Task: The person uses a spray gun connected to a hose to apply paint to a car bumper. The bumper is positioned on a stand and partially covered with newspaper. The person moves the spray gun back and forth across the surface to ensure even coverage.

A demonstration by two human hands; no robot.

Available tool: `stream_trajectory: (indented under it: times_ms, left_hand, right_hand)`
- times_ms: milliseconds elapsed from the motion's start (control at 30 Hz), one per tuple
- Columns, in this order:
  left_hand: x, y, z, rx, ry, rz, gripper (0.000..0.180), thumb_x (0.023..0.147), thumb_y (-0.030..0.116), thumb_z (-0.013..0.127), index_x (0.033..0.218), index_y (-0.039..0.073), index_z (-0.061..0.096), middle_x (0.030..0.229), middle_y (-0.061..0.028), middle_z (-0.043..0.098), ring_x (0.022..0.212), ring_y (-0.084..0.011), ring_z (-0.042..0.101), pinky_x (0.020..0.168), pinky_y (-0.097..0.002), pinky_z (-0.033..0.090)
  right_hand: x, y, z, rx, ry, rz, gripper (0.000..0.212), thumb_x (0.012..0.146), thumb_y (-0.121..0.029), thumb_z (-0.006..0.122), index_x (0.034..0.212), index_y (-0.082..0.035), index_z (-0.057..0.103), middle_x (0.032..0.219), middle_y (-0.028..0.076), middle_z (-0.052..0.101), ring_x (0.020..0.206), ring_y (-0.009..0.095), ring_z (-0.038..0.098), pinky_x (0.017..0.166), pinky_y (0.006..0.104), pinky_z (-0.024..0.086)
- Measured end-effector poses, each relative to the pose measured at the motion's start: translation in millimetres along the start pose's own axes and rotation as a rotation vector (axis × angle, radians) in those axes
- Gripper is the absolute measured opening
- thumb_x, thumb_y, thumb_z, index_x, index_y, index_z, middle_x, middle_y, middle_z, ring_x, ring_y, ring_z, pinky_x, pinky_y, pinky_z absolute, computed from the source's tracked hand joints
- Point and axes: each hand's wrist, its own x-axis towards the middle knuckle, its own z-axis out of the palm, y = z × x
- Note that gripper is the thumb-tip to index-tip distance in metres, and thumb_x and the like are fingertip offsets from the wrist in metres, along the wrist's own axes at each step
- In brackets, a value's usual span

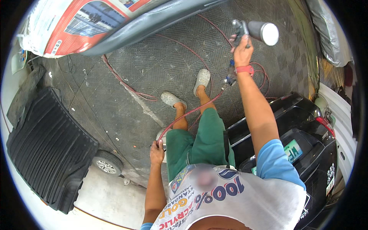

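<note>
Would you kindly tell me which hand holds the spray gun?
The right hand, with the red wristband, holds the spray gun; the left hand grips the red hose.

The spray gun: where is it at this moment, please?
In the head view, the spray gun is at the upper right, gripped in the right hand, just beyond the red wristband.

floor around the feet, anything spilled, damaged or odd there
A pale, uneven streak crosses the dark, grid-patterned floor beside the grey, perforated left clog, breaking the pattern; spill or wear, I cannot tell.
</note>
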Motion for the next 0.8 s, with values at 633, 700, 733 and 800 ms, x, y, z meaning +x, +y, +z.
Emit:
stream_trajectory:
  times_ms: [633, 700, 733, 800]
  left_hand:
    - [3.9, -100.5, -1.0, -0.322, 0.431, -0.235, 0.053, 0.109, 0.050, 0.056, 0.103, -0.002, 0.059, 0.090, -0.0142, 0.061, 0.086, -0.0265, 0.056, 0.085, -0.0424, 0.049]
    - [8.4, -124.8, -15.4, -0.354, 0.495, -0.204, 0.053, 0.108, 0.052, 0.056, 0.102, 0.000, 0.056, 0.089, -0.0093, 0.056, 0.084, -0.0228, 0.051, 0.082, -0.0390, 0.047]
    - [10.1, -134.7, -23.4, -0.369, 0.528, -0.189, 0.053, 0.108, 0.053, 0.057, 0.101, 0.000, 0.055, 0.088, -0.0069, 0.054, 0.084, -0.0209, 0.049, 0.081, -0.0372, 0.046]
    - [15.3, -154.9, -41.8, -0.380, 0.577, -0.170, 0.052, 0.108, 0.052, 0.057, 0.101, 0.001, 0.055, 0.089, -0.0050, 0.053, 0.085, -0.0194, 0.048, 0.081, -0.0356, 0.045]
  right_hand:
    - [-157.5, 40.6, 137.5, -0.002, -0.315, -0.193, 0.049, 0.110, -0.020, 0.051, 0.158, -0.009, 0.050, 0.121, 0.011, 0.072, 0.095, 0.017, 0.071, 0.078, 0.0319, 0.060]
    - [-188.5, 43.2, 169.9, -0.019, -0.376, -0.244, 0.050, 0.108, -0.015, 0.053, 0.158, -0.009, 0.050, 0.136, 0.014, 0.068, 0.098, 0.019, 0.072, 0.086, 0.0342, 0.061]
    - [-202.6, 42.0, 185.9, -0.030, -0.405, -0.261, 0.051, 0.107, -0.013, 0.054, 0.158, -0.009, 0.050, 0.142, 0.016, 0.065, 0.098, 0.019, 0.072, 0.088, 0.0344, 0.061]
    - [-230.1, 38.4, 216.2, -0.028, -0.486, -0.150, 0.049, 0.107, -0.018, 0.058, 0.155, -0.008, 0.053, 0.142, 0.018, 0.067, 0.106, 0.021, 0.074, 0.091, 0.0358, 0.059]
